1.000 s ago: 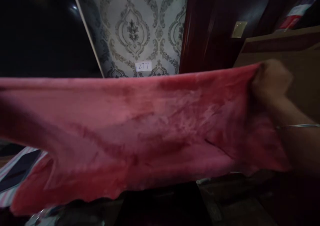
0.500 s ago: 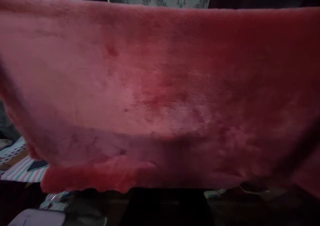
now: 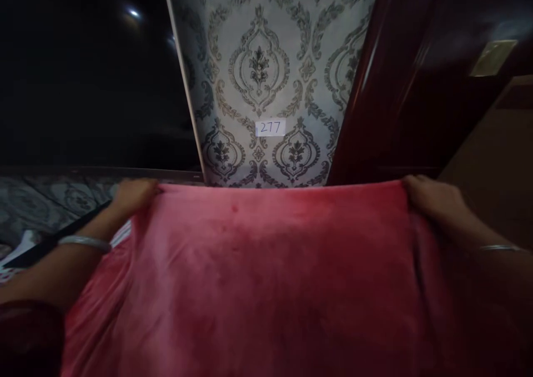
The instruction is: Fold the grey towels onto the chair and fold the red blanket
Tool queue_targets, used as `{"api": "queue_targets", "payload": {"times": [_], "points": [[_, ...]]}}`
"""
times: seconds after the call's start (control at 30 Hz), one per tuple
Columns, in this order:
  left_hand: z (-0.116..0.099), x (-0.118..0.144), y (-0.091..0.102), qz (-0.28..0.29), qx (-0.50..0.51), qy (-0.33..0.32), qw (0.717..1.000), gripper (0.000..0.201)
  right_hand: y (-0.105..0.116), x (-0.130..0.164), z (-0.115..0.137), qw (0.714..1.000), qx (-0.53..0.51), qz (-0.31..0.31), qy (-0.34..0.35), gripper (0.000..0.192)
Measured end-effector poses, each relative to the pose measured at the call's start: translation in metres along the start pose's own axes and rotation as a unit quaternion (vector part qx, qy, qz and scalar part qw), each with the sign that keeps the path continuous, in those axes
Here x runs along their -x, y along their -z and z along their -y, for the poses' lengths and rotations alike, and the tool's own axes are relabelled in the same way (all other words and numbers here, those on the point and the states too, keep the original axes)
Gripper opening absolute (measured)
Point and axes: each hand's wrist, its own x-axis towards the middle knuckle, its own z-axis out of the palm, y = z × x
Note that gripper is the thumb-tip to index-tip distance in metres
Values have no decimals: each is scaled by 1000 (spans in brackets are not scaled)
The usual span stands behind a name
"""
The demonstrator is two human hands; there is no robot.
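Note:
A plush pinkish-red blanket hangs stretched between my two hands and fills the lower middle of the head view. My left hand is closed round its top left part, with a bangle on that wrist. At the top right, my right hand grips the same edge, a thinner bangle on its wrist. The upper edge runs nearly straight and taut from hand to hand. Loose folds fall outside each hand. The blanket's lower end runs out of the picture.
A large dark screen stands at the left. Behind the blanket is a patterned wall bearing a paper label marked 277. Dark red glossy wood and a brown cardboard-like panel are at the right.
The blanket's top edge has dropped from near the top of the view to about its middle. Both hands and the wall label have come into sight.

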Motion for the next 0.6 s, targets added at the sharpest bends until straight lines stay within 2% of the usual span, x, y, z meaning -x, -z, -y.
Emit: {"api": "queue_targets", "payload": {"times": [0.1, 0.2, 0.27, 0.47, 0.53, 0.6], "points": [[-31, -20, -54, 32, 24, -5, 999, 30, -71, -17, 15, 998, -57, 7, 36, 21], [-46, -41, -87, 25, 57, -3, 998, 24, -115, -31, 15, 997, -74, 3, 34, 22], [-50, -55, -97, 21, 72, 6, 997, 24, -125, -39, 12, 997, -66, 18, 20, 23], [-63, -99, -119, 41, 79, 18, 996, 35, -128, -77, 10, 999, 4, 44, 3, 27], [-71, -108, -128, 48, 90, 30, 994, 35, -143, -85, 13, 999, 9, 47, 8, 31], [-78, -112, -138, 46, 108, 45, 992, 35, -166, -89, 14, 999, -5, 12, 31, 33]]}}
